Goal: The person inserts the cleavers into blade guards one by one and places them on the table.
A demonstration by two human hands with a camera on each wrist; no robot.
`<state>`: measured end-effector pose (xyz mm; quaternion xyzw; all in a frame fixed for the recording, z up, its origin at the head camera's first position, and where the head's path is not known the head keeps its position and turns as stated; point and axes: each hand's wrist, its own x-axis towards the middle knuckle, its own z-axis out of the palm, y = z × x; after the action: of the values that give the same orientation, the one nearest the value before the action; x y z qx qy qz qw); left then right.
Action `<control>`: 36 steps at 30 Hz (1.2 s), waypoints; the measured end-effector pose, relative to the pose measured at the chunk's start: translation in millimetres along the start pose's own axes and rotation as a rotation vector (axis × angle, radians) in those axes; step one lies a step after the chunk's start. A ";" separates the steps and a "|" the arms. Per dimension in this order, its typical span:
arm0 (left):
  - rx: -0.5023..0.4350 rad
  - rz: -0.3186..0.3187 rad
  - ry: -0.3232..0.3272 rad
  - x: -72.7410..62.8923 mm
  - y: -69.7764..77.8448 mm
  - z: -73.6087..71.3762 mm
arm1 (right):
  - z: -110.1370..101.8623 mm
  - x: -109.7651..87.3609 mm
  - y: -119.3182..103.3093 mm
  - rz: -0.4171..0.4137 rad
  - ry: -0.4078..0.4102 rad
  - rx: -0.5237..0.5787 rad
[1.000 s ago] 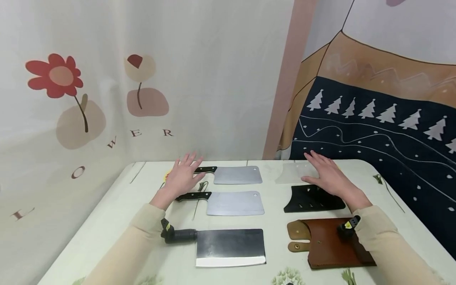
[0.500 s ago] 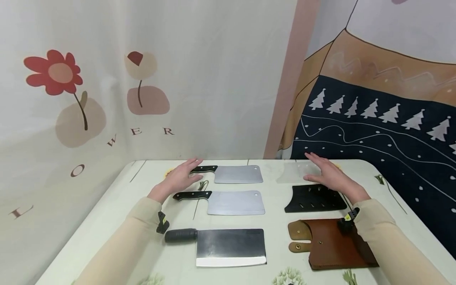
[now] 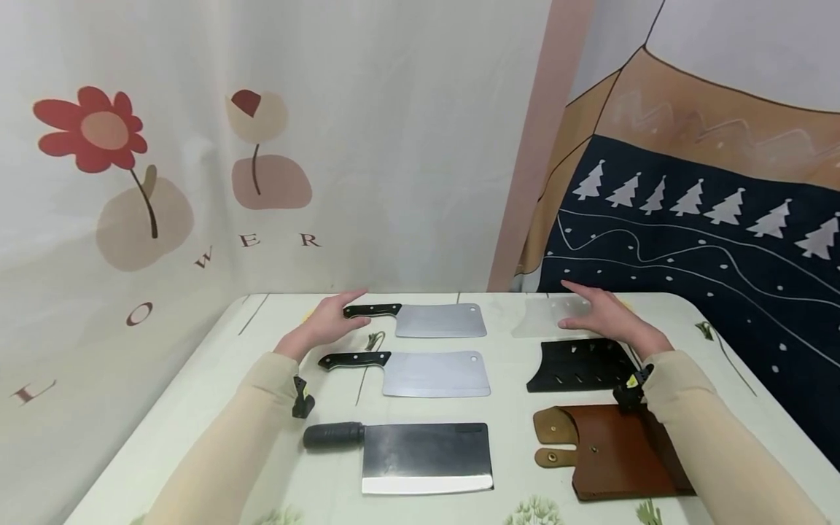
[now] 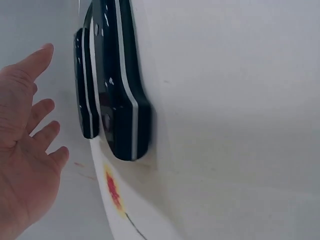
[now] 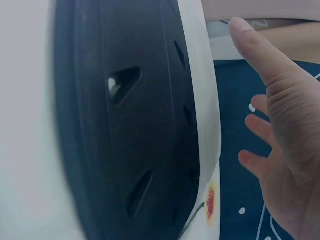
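Note:
My left hand hovers at the black handle of the farthest cleaver, thumb and fingers spread apart. In the left wrist view a gap shows between its fingertips and the two handles. A second cleaver with a riveted black handle lies nearer, and a larger dark-bladed cleaver nearest. My right hand is held over the clear plastic blade guard, fingers loosely bent and holding nothing. Just below it lies a black slotted blade guard; a brown leather sheath is nearest.
The table has a pale floral cover. Its far edge meets a printed curtain with flowers, and a dark blue curtain with white trees hangs at the right. Cleavers lie left of centre, covers right, in rows.
My left hand has lowered and turned side-on, its fingers closing in toward the far cleaver's handle. My right hand has turned slightly side-on as well, its fingers more bent. The cleavers stay in place.

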<state>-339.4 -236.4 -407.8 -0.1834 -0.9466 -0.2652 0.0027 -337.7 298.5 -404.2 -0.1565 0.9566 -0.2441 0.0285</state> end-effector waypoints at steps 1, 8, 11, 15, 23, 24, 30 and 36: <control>-0.012 -0.018 -0.006 0.3 -1.2 0.2 | -0.5 1.6 0.9 0.001 -0.001 0.004; -0.079 -0.060 -0.034 2.8 -7.0 3.2 | 2.5 10.3 9.8 0.040 -0.041 0.089; -0.104 -0.067 -0.037 3.3 -9.2 2.4 | 8.2 13.1 14.3 0.055 -0.071 0.118; -0.137 -0.071 -0.041 5.1 -11.9 1.2 | 13.7 15.8 17.6 0.064 -0.091 0.143; -0.180 -0.050 -0.052 9.1 -12.5 0.2 | 14.1 20.8 17.8 0.005 -0.122 0.069; -0.188 -0.050 -0.054 10.0 -12.6 0.3 | 14.3 22.0 17.7 0.000 -0.125 0.060; -0.221 -0.041 -0.054 16.1 -15.9 5.5 | 16.2 24.8 16.6 0.007 -0.131 0.064; -0.240 -0.043 -0.045 16.3 -17.2 11.2 | 16.7 24.1 13.6 -0.003 -0.149 0.071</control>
<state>-359.5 -238.8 -424.5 -0.1679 -0.9116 -0.3724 -0.0464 -362.3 294.7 -424.8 -0.1747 0.9423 -0.2657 0.1048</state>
